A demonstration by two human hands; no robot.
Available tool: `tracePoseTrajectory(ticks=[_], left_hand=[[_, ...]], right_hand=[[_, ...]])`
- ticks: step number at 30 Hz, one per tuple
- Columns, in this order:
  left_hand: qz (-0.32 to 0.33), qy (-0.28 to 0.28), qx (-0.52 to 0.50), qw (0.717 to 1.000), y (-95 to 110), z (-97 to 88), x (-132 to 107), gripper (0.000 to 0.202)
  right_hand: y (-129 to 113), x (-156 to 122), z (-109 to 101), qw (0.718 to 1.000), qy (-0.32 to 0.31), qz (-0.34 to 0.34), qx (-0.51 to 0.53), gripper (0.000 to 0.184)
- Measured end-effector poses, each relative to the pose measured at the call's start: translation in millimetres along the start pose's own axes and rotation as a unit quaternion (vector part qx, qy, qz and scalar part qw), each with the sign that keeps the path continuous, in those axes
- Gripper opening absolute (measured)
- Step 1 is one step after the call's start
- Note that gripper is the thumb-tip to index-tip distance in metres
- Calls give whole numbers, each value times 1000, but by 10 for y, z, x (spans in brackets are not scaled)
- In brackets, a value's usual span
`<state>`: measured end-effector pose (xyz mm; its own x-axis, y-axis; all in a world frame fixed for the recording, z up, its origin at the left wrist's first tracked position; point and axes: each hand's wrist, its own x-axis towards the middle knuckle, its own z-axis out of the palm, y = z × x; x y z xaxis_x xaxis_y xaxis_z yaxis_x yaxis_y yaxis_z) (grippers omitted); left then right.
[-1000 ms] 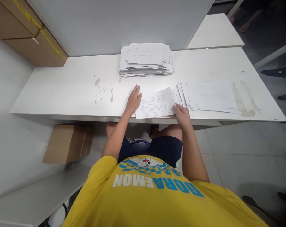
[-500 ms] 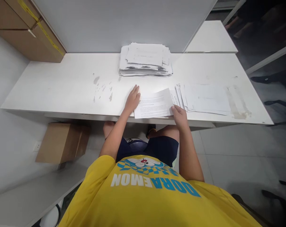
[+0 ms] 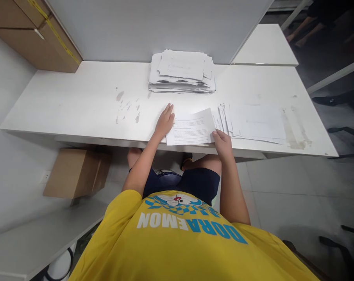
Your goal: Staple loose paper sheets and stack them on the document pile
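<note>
A printed sheet of paper [image 3: 191, 128] lies at the near edge of the white table [image 3: 86, 101], in front of me. My left hand [image 3: 164, 121] rests flat on the table at the sheet's left edge, fingers stretched out. My right hand [image 3: 222, 142] grips the sheet's near right corner, fingers curled round the edge. Just right of the sheet lies a fanned spread of papers [image 3: 253, 123]. A thick stack of papers [image 3: 181, 72] sits at the back of the table by the grey partition.
Cardboard boxes [image 3: 33, 35] stand at the table's far left end. Another cardboard box [image 3: 74, 173] sits on the floor under the table. A second white table [image 3: 265, 48] adjoins at the back right. Grey scuffs mark the tabletop left of my left hand.
Both hands and the sheet stay as they were; only the camera view has shifted slightly.
</note>
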<state>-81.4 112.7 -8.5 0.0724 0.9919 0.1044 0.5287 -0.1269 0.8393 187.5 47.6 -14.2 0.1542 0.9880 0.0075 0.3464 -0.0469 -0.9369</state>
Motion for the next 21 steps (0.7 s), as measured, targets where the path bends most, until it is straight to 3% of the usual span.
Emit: tracePoseTrajectory(ticks=[21], left_hand=[[30, 18, 58, 998, -52, 21, -9, 57]], right_hand=[[-14, 8, 23, 1000, -5, 4, -12, 49]])
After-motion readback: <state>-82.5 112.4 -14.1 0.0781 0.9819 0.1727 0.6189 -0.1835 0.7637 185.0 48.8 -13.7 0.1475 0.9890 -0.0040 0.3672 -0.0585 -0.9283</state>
